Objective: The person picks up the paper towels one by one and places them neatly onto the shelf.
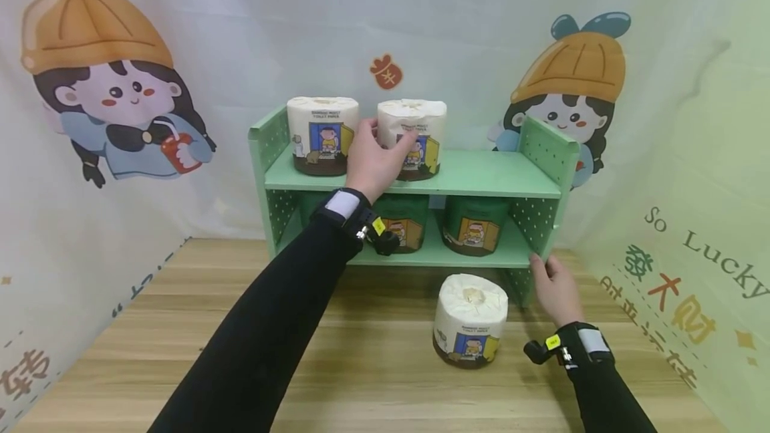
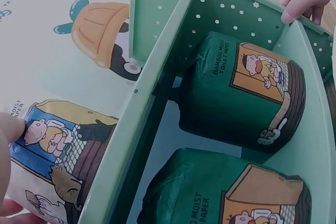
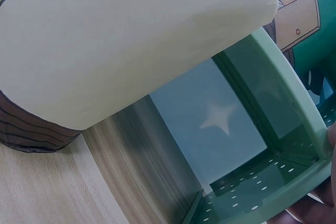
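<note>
On the top tier of a green shelf (image 1: 481, 182) stand two white-wrapped toilet rolls. My left hand (image 1: 375, 159) grips the right one, a toilet roll (image 1: 428, 115), with the thumb across its front and the fingers at its left side; the left wrist view shows this roll (image 2: 63, 150) cut off at the edge. Just left of that hand stands the other white roll (image 1: 315, 129). Low on the shelf's right side, my right hand (image 1: 555, 289) holds the side panel's edge. Another white toilet roll (image 1: 469, 319) stands upright on the table, left of the right hand.
Green-wrapped toilet rolls (image 1: 475, 226) sit on the lower tier, one partly behind my left wrist. The shelf's raised side panels (image 1: 547, 152) bound the top tier. A wooden table (image 1: 361, 366) lies below, with a printed cloth (image 1: 271, 19) behind and at the sides.
</note>
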`<state>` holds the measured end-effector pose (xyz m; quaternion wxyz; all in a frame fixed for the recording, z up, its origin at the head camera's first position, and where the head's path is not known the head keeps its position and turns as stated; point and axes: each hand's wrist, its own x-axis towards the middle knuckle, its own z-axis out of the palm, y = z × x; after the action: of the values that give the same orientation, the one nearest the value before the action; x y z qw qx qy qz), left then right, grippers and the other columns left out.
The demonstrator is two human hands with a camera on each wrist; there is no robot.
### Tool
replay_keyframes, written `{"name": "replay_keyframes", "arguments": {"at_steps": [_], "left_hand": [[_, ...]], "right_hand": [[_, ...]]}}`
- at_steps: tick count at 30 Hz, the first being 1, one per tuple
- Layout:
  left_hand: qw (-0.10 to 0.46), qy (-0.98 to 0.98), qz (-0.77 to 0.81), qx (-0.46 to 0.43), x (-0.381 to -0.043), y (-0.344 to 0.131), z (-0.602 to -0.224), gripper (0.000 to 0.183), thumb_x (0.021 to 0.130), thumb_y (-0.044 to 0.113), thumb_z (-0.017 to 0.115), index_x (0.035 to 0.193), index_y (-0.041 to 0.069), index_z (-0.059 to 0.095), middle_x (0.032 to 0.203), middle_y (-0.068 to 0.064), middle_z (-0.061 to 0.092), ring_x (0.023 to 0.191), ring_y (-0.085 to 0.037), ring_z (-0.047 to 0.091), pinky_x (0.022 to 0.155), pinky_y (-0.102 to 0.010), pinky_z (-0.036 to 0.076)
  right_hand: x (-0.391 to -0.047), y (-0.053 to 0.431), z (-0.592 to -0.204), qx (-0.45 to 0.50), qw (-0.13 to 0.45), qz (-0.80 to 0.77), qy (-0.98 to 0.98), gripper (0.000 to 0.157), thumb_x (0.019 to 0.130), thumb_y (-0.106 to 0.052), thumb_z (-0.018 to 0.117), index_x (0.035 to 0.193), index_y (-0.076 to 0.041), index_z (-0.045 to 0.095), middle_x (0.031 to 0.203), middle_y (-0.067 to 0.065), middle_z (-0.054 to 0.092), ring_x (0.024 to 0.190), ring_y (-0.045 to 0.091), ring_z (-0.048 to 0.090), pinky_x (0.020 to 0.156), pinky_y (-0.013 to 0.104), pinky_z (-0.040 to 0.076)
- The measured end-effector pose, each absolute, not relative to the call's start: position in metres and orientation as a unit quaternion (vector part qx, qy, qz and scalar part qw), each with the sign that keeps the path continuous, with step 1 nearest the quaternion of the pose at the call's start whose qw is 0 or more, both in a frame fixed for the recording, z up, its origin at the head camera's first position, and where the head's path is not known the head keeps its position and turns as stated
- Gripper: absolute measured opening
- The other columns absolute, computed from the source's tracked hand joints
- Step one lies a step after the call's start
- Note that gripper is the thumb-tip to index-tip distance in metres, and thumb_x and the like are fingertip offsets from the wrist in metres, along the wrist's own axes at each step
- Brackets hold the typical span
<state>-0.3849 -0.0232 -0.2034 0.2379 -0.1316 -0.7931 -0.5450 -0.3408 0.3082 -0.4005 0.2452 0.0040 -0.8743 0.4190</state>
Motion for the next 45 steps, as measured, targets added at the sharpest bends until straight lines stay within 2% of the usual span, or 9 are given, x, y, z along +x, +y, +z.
{"name": "replay_keyframes", "arguments": {"at_steps": [5,12,17,21,25,32,36,38,45], "left_hand": [[0.231,-0.786,-0.558,-0.135,-0.381,-0.027,-0.206,0.074,0.091,0.046,0.069,0.143,0.005,0.035,0.131,-0.009,0.048,0.11,-0.017,0.051,0.089,-0.035,0.051],[0.223,-0.779,-0.571,-0.133,-0.36,-0.03,-0.209,0.081,0.09,0.046,0.071,0.148,0.008,0.031,0.143,-0.01,0.037,0.125,-0.022,0.04,0.098,-0.041,0.045],[0.224,-0.761,-0.587,-0.164,-0.341,-0.031,-0.219,0.078,0.091,0.048,0.07,0.148,0.01,0.033,0.147,-0.006,0.034,0.131,-0.018,0.034,0.103,-0.041,0.04],[0.212,-0.743,-0.598,-0.212,-0.328,-0.031,-0.238,0.072,0.092,0.044,0.07,0.146,0.009,0.038,0.145,-0.003,0.039,0.129,-0.016,0.037,0.103,-0.04,0.04],[0.187,-0.735,-0.6,-0.256,-0.315,-0.026,-0.262,0.063,0.093,0.039,0.071,0.142,0.01,0.044,0.139,0.0,0.045,0.125,-0.015,0.042,0.102,-0.043,0.042],[0.174,-0.736,-0.572,-0.317,-0.296,-0.013,-0.304,0.05,0.092,0.031,0.073,0.136,0.015,0.054,0.132,0.003,0.049,0.117,-0.016,0.048,0.096,-0.049,0.046],[0.13,-0.743,-0.565,-0.334,-0.292,-0.007,-0.324,0.052,0.091,0.031,0.075,0.137,0.017,0.053,0.132,0.006,0.049,0.121,-0.013,0.045,0.099,-0.044,0.045],[0.104,-0.747,-0.569,-0.328,-0.291,-0.005,-0.334,0.056,0.09,0.033,0.075,0.138,0.016,0.052,0.134,0.005,0.05,0.122,-0.013,0.045,0.099,-0.044,0.045],[0.031,-0.763,-0.579,-0.286,-0.294,0.005,-0.374,0.074,0.084,0.036,0.081,0.144,0.012,0.045,0.141,-0.001,0.047,0.124,-0.019,0.044,0.102,-0.045,0.041]], "right_hand": [[-0.341,0.306,-0.401,0.005,0.245,0.419,-0.874,0.049,0.109,-0.038,0.037,0.129,0.002,0.056,0.107,0.025,0.062,0.086,0.032,0.053,0.065,0.039,0.044],[-0.34,0.307,-0.4,0.006,0.235,0.432,-0.871,0.053,0.109,-0.041,0.035,0.134,0.002,0.053,0.119,0.029,0.059,0.1,0.037,0.054,0.079,0.055,0.047],[-0.34,0.308,-0.4,0.0,0.239,0.426,-0.873,0.052,0.109,-0.041,0.035,0.132,0.002,0.055,0.114,0.028,0.061,0.093,0.035,0.054,0.07,0.046,0.046],[-0.341,0.308,-0.4,-0.007,0.239,0.421,-0.875,0.052,0.109,-0.041,0.035,0.129,0.002,0.056,0.106,0.026,0.061,0.084,0.032,0.052,0.061,0.037,0.042],[-0.341,0.308,-0.401,-0.008,0.242,0.417,-0.876,0.051,0.109,-0.041,0.035,0.128,0.001,0.057,0.098,0.025,0.061,0.078,0.031,0.05,0.056,0.035,0.04],[-0.342,0.307,-0.4,-0.002,0.242,0.416,-0.876,0.052,0.109,-0.041,0.035,0.132,0.001,0.056,0.11,0.024,0.063,0.084,0.031,0.052,0.061,0.037,0.042],[-0.341,0.307,-0.399,0.001,0.244,0.421,-0.874,0.052,0.109,-0.041,0.035,0.133,0.001,0.055,0.106,0.025,0.062,0.082,0.031,0.051,0.059,0.036,0.041],[-0.34,0.307,-0.398,-0.001,0.245,0.42,-0.874,0.052,0.109,-0.041,0.035,0.131,0.001,0.056,0.096,0.023,0.061,0.076,0.03,0.05,0.056,0.035,0.04],[-0.343,0.307,-0.401,-0.012,0.243,0.418,-0.875,0.052,0.108,-0.042,0.036,0.127,0.001,0.058,0.094,0.022,0.061,0.075,0.029,0.05,0.054,0.034,0.04]]}}
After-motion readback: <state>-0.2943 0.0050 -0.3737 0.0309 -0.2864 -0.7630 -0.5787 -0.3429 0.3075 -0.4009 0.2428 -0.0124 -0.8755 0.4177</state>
